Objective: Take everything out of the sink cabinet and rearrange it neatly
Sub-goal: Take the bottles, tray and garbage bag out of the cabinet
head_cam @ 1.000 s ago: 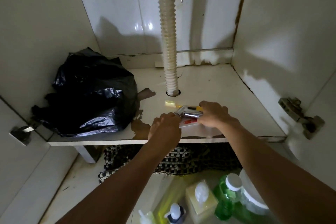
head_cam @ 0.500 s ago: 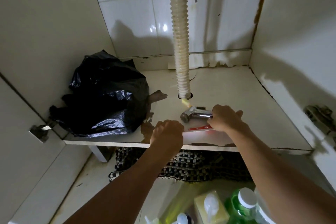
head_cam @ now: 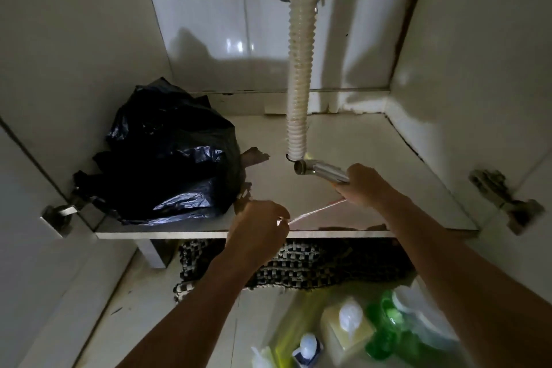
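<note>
Right hand (head_cam: 363, 185) gripping sprayer (head_cam: 321, 170), nozzle pointing left

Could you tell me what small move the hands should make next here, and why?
Probably draw both hands back out over the shelf edge. The right hand already grips the metal sprayer, lifted off the shelf, the left hand pinches the thin pack's edge, and removed bottles wait on the floor.

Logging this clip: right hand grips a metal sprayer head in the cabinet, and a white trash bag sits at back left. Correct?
Not quite. The head view shows the trash bag is black, not white. The rest holds: right hand grips the metal sprayer head.
</note>
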The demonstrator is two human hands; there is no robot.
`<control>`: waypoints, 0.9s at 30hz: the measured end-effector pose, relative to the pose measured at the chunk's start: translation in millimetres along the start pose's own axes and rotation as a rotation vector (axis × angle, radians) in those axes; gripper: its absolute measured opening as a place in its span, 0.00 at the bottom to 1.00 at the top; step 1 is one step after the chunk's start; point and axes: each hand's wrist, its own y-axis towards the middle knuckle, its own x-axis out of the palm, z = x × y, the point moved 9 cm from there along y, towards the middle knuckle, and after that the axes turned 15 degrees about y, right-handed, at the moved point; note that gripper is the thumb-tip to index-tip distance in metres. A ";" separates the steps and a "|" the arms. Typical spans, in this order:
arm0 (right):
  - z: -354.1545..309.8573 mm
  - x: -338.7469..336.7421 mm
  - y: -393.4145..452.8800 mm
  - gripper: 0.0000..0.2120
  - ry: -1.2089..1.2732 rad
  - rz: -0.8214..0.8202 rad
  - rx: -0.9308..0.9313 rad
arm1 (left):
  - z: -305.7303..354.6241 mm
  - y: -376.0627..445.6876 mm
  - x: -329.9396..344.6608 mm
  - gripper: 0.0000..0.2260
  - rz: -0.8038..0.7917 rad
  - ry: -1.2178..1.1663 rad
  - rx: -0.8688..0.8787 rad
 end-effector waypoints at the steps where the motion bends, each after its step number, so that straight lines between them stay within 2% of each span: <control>1: -4.0 -7.7 -6.6 0.13 0.011 0.008 0.015 | 2.4 -4.2 -2.8 0.10 -0.012 -0.027 0.055; 5: -16.9 -37.9 -54.9 0.10 0.037 0.020 0.094 | 23.8 -22.9 -5.2 0.08 -0.143 -0.141 0.339; 9: -15.8 -42.2 -123.4 0.08 0.064 -0.033 0.178 | 44.7 -54.0 17.6 0.09 -0.427 -0.103 0.549; 12: -9.9 -28.4 -171.9 0.07 0.084 -0.160 0.232 | 63.7 -87.6 41.6 0.10 -0.631 -0.141 0.636; 14: -4.0 -21.0 -194.5 0.12 0.046 -0.223 0.251 | 78.6 -106.1 50.9 0.11 -0.716 -0.128 0.693; 17: 13.5 -18.5 -216.4 0.06 0.011 -0.250 0.305 | 100.1 -127.4 62.8 0.10 -0.829 -0.201 0.719; 20: 47.6 -5.3 -240.7 0.05 0.045 -0.313 0.338 | 115.8 -158.6 81.9 0.10 -0.865 -0.208 0.725; 22: 73.8 3.0 -259.3 0.06 0.096 -0.359 0.363 | 125.7 -187.1 98.7 0.11 -0.881 -0.178 0.730; 27: 123.0 18.0 -296.6 0.15 0.226 -0.612 0.399 | 136.3 -258.0 131.7 0.10 -0.913 -0.129 0.674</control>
